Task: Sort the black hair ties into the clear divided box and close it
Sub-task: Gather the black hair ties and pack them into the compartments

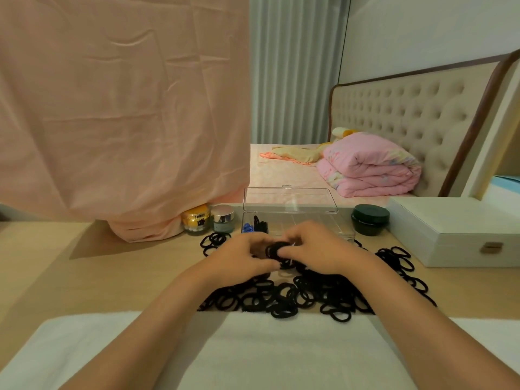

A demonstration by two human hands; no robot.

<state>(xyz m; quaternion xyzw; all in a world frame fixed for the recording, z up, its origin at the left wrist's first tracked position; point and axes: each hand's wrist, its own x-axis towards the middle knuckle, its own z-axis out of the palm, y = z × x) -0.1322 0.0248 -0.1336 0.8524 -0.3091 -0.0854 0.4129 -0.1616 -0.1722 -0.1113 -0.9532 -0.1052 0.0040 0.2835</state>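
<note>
A large heap of black hair ties (306, 296) lies on the wooden table in front of me. Behind it stands the clear divided box (315, 220) with its lid (289, 199) raised upright. Its leftmost compartment holds some black ties (260, 223) and something blue (248, 228). My left hand (242, 256) and my right hand (318, 249) meet just in front of the box, both pinching a small bunch of black hair ties (277, 250) above the heap. The box's front edge is partly hidden by my hands.
A gold-lidded jar (196, 219) and a silver-lidded jar (222, 218) stand left of the box, a dark green jar (370, 219) right of it. A white case (455, 229) sits at far right. Pink cloth (121, 114) hangs at left. A white towel (253, 353) covers the near edge.
</note>
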